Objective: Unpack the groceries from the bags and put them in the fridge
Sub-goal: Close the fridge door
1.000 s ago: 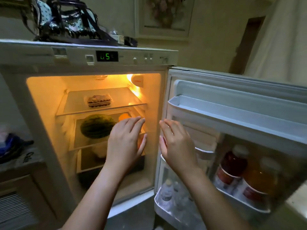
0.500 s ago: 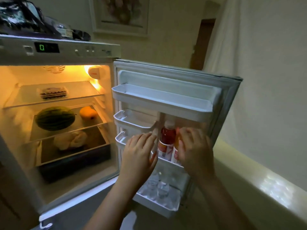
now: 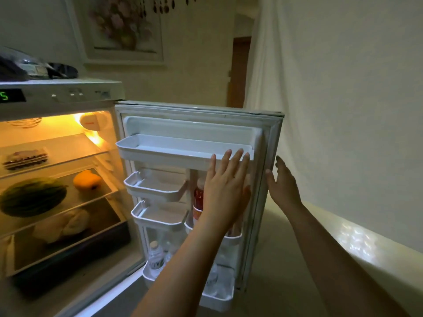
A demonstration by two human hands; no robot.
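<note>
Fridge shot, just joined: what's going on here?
A person stands at an open fridge with both hands empty. The left hand is flat, fingers straight, at the inside of the open door, just below the top door shelf. The right hand is open at the door's outer edge. A red bottle stands in a door rack, and a melon lies on a shelf inside. It looks like the door may be about to be closed.

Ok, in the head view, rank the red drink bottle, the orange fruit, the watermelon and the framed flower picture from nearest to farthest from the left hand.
1. Red drink bottle: in the door rack, right beside the left hand.
2. Orange fruit: middle shelf, right side, inside the fridge.
3. Watermelon: same shelf, further left.
4. Framed flower picture: on the back wall, above and behind the fridge.
</note>
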